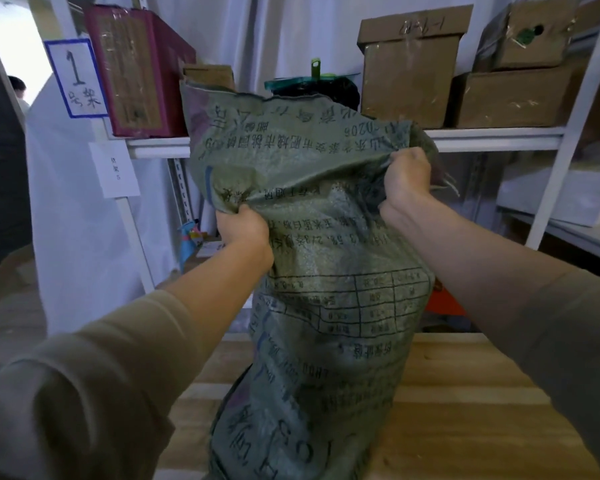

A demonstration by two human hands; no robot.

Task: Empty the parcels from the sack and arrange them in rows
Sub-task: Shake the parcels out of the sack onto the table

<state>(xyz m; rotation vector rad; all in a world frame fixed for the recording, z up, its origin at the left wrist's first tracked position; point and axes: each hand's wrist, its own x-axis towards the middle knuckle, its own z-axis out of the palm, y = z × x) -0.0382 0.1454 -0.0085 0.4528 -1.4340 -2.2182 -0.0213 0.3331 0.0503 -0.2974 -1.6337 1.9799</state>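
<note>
1. We see two arms entering from the lower corners, each ending in a bare hand: left hand point(244, 227), right hand point(406, 178).
2. Both arms wear long sleeves of a soft, plain greyish-beige knit; left sleeve point(84, 382), right sleeve point(575, 327).
3. We note the sleeves are pushed up, with folds bunched near the elbows and the forearms bare.
4. No rings, watch or gloves show on either hand.

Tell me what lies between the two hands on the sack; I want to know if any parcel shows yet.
In the head view, only bunched green sack fabric spans from the left hand to the right hand. No parcel shows.
</note>
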